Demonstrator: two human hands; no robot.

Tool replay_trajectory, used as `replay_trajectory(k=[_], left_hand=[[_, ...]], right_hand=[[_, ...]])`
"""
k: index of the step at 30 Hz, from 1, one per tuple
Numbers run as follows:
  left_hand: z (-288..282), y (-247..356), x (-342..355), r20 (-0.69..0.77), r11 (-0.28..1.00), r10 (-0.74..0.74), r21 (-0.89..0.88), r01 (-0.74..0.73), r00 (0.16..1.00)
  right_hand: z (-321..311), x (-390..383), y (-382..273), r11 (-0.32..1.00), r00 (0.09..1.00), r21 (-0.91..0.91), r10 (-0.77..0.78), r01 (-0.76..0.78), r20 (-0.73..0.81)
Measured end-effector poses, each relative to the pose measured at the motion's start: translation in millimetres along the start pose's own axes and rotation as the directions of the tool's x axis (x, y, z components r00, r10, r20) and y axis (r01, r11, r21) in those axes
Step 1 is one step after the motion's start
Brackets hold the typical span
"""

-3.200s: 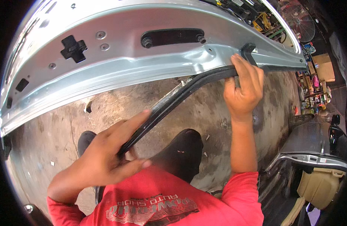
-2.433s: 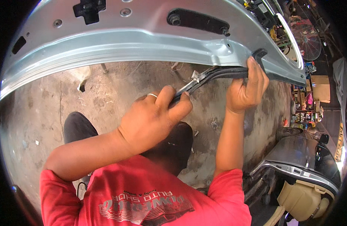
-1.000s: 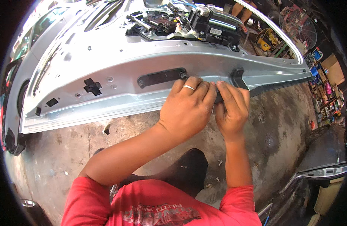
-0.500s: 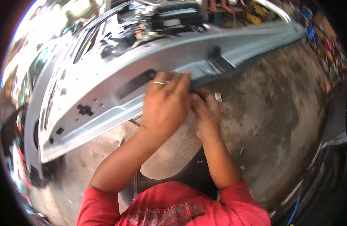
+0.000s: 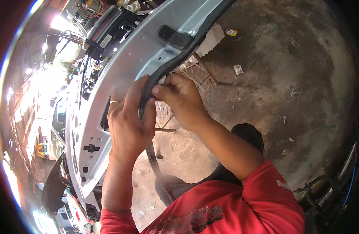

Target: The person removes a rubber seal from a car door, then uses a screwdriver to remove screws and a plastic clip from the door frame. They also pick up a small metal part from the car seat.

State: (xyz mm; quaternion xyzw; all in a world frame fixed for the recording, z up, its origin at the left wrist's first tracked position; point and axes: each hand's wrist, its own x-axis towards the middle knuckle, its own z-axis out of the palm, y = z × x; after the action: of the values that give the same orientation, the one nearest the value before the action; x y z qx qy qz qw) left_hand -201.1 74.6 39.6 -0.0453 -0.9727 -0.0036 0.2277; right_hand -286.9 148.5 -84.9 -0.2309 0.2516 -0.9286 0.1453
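Note:
A silver vehicle door panel (image 5: 130, 58) runs diagonally through the upper left, with a black bracket (image 5: 173, 38) near its edge. A long black rubber strip (image 5: 167, 68) follows that edge, and its free length hangs down past my hands toward my legs. My left hand (image 5: 128, 119) is closed on the strip, its fingers reaching onto the panel. Just to its right, my right hand (image 5: 185, 101) pinches the same strip with thumb and fingers beside a small pale piece (image 5: 162, 80) on it.
A metal stand (image 5: 204, 68) with pale sheet material is under the panel. Stained concrete floor (image 5: 296, 97) with scraps spreads to the right, near my dark-clad knee (image 5: 247, 134). Coiled hoses (image 5: 89, 9) and door mechanisms sit above left; a dark looped item (image 5: 320, 187) lies lower right.
The view has swung, so the door slants more steeply. Both hands stay on the strip; my right hand has turned, thumb toward the left, and more of the loose strip shows below.

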Motion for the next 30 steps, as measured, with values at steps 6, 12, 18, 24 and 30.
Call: replay_trajectory(k=[6,12,18,24,30], left_hand=[[2.9,-2.0,-4.9,-0.034,0.997,0.049,0.064,-0.047,0.998],[9.7,6.0,0.6,-0.053,0.998,0.006,0.068,-0.003,0.999],[13.3,4.8,-0.7,-0.096,1.0,-0.002,0.031,0.005,0.995],[18.2,2.8,-2.6,-0.154,1.0,0.008,0.014,-0.006,0.988],[15.8,1.2,-1.2,-0.121,0.998,0.013,0.055,-0.006,0.993]], right_hand=[[11.0,-5.2,13.4,0.984,1.0,0.177,0.001,0.002,-0.018],[3.7,-0.7,23.3,0.979,0.999,0.2,-0.038,0.035,0.009],[0.5,-7.7,14.9,0.959,0.998,0.28,-0.038,0.05,-0.048],[-2.2,3.6,-0.4,0.985,0.993,0.17,0.031,-0.011,-0.115],[-6.8,-12.5,25.3,0.997,0.998,-0.074,0.027,-0.031,-0.051]])
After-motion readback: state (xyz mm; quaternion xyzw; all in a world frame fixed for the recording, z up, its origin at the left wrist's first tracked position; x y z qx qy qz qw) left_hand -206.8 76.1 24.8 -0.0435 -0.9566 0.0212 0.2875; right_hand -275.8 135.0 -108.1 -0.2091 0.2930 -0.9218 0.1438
